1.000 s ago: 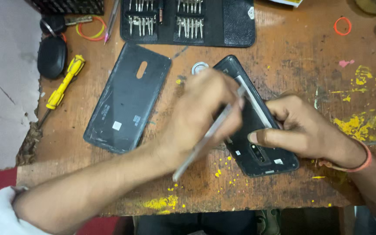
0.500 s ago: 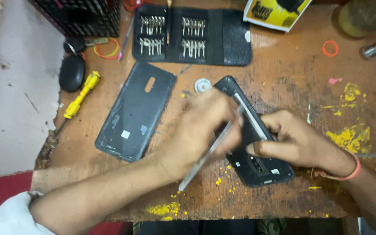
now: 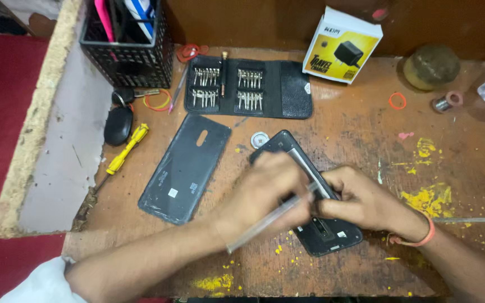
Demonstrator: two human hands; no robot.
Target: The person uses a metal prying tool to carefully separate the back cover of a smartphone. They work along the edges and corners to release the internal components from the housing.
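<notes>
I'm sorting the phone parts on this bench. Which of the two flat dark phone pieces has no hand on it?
The detached back cover, lying alone left of the hands, beside the yellow screwdriver. The other, the opened phone body, lies under both hands.

**Bare forearms, white sleeve, orange band**

Left hand [image 3: 265,193] and right hand [image 3: 366,202]: bare, no gloves, no rings visible. Left forearm bare from wrist to near the elbow; a white sleeve [image 3: 40,286] shows at the bottom left corner, loose, pushed up, edge slightly rumpled. Right forearm bare too, its upper end cut off by the frame edge. Right wrist wears a thin orange band [image 3: 419,238], plain, looped once around. No watch seen on either wrist. Fingernails too blurred to tell.
</notes>
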